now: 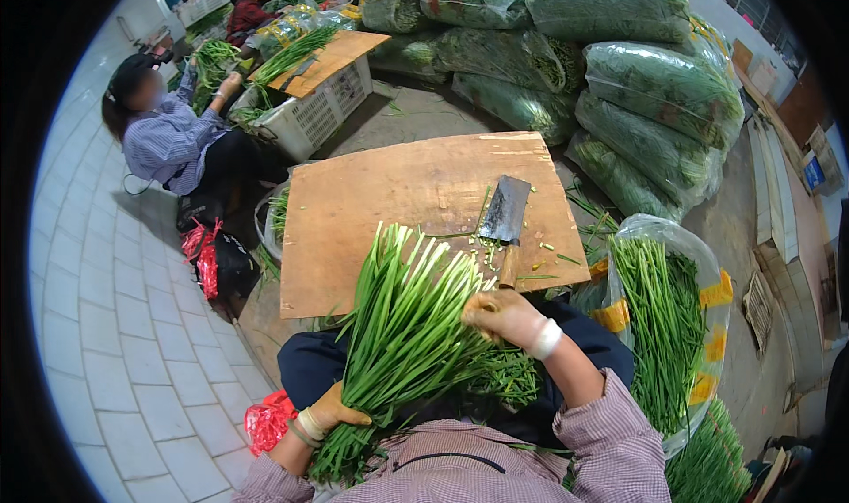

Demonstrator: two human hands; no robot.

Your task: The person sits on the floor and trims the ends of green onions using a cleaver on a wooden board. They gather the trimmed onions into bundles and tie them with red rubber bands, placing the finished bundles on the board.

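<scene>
A large bunch of garlic chives (pixel 411 317) slants across my lap, white stem ends upward over the board's near edge. My left hand (pixel 335 411), in a thin glove, grips the leafy lower end. At the bunch's right edge, near the white ends, my gloved right hand (pixel 505 317) has its fingers curled against the stems; whether a stalk is pinched between them is hidden. Just beyond that hand, a cleaver (pixel 505 208) lies on the wooden board (pixel 371 204), its wooden handle pointing toward me. Chopped stem ends (pixel 489 251) are scattered beside its blade. Loose leaves (pixel 507 374) rest on my lap.
To my right stands an open plastic bag of long green stalks (pixel 656 317). Full bags of greens (pixel 663 92) are stacked behind the board. A seated co-worker (pixel 176 125) handles greens by a white crate (pixel 318 118) at left. Red plastic (pixel 268 422) lies near my left arm.
</scene>
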